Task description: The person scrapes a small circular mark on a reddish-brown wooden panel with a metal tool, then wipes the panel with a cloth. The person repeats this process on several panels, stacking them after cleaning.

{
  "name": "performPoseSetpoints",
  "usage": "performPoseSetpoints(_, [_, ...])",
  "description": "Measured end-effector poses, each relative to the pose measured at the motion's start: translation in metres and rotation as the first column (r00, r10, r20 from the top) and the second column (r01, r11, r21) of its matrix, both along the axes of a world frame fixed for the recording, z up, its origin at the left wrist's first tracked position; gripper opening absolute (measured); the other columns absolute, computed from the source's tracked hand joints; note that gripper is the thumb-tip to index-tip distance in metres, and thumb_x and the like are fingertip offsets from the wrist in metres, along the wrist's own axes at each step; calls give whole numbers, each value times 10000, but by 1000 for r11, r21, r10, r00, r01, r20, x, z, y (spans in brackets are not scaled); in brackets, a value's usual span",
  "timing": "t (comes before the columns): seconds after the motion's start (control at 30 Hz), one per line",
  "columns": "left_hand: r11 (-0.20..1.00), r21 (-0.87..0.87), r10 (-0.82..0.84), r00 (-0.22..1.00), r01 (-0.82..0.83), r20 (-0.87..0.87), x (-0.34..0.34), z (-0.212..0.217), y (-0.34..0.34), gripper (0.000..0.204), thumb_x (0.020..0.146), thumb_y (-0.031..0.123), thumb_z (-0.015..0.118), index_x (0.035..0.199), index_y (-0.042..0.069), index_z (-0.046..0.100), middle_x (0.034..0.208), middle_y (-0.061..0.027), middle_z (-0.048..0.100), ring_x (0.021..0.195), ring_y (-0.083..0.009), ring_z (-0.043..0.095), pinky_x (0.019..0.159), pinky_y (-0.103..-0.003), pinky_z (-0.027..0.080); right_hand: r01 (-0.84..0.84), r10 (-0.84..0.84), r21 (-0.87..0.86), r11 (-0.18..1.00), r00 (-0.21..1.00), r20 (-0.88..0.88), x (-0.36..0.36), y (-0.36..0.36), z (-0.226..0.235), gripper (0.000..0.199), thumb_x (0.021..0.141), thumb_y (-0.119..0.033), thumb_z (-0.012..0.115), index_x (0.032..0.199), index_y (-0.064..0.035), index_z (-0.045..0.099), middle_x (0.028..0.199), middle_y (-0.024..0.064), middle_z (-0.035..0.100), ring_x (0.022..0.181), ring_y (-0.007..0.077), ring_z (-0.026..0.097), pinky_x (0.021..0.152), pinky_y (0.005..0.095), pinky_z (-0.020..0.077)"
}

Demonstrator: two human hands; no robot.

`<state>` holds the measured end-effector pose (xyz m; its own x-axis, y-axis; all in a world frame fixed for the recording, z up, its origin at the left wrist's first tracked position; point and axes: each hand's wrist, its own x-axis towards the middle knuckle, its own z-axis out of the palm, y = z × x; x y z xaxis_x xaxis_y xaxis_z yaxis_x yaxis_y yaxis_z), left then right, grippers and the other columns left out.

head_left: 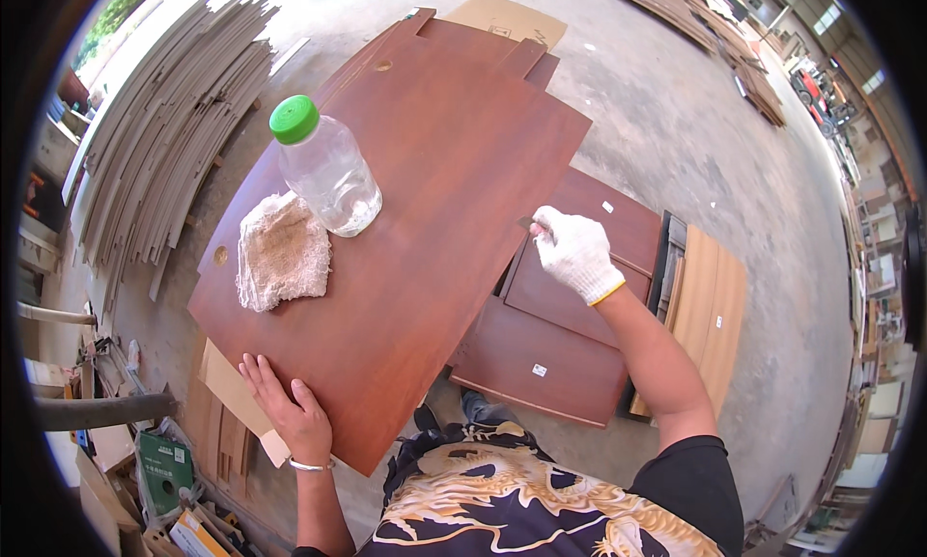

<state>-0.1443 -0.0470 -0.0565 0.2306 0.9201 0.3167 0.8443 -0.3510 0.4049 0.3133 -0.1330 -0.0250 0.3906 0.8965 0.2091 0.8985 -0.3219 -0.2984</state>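
here, panel (406,229) between left hand (290,407), gloved right hand (575,253)

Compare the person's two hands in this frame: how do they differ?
The right hand wears a white glove; the left hand is bare, with a bracelet at the wrist. The right hand pinches a small dark tool at the board's right edge; the left hand lies flat, fingers spread, on its near corner. Both touch the same reddish-brown board.
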Motion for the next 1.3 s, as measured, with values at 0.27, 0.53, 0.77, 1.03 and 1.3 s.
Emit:
performPoseSetpoints(0.27, [1000, 2, -9, 1000, 9, 7, -1, 0, 0, 633, 1010, 39, 509, 1614, -83, 364, 1732, -257, 294, 1627, -431, 221, 1324, -530, 187, 70, -67, 66, 995, 997, -38, 28, 8, -2, 123, 1003, -257, 648, 996, -141, 691, 735, 138, 723, 727, 385, 727, 647, 507, 554])
performPoseSetpoints(0.53, [1000, 4, -5, 1000, 5, -8, -1, 0, 1, 641, 1005, 33, 512, 1618, -77, 361, 1733, -253, 295, 1629, -424, 223, 1325, -525, 182, -96, 93, 60, 994, 995, 45, -12, -4, 3, 79, 957, -216, 672, 956, -137, 668, 679, 122, 691, 665, 361, 709, 597, 491, 535])
performPoseSetpoints(0.77, [1000, 3, -9, 1000, 9, -4, -3, -1, 1, 639, 1002, 32, 514, 1614, -81, 368, 1732, -253, 300, 1630, -423, 223, 1324, -522, 184, 45, -45, 51, 998, 999, 0, 12, 3, -1, 132, 1015, -262, 642, 1000, -135, 677, 702, 135, 708, 688, 371, 720, 620, 502, 543])
performPoseSetpoints(1.03, [1000, 6, -2, 1000, 2, 16, -2, 0, 1, 604, 1037, 51, 506, 1618, -56, 381, 1739, -226, 301, 1638, -394, 210, 1328, -509, 176, -43, 42, 36, 998, 998, 37, -15, -1, 3, 57, 965, -197, 671, 962, -142, 657, 701, 112, 689, 695, 347, 709, 614, 486, 534])
performPoseSetpoints(1.3, [1000, 19, -21, 1000, 20, 22, -2, -1, 1, 604, 1031, 41, 516, 1613, -59, 390, 1737, -232, 300, 1637, -403, 206, 1326, -513, 176, -115, 115, 50, 992, 993, -2, -74, -20, 4, 71, 905, -144, 717, 935, -138, 653, 655, 122, 651, 630, 354, 687, 579, 460, 525])
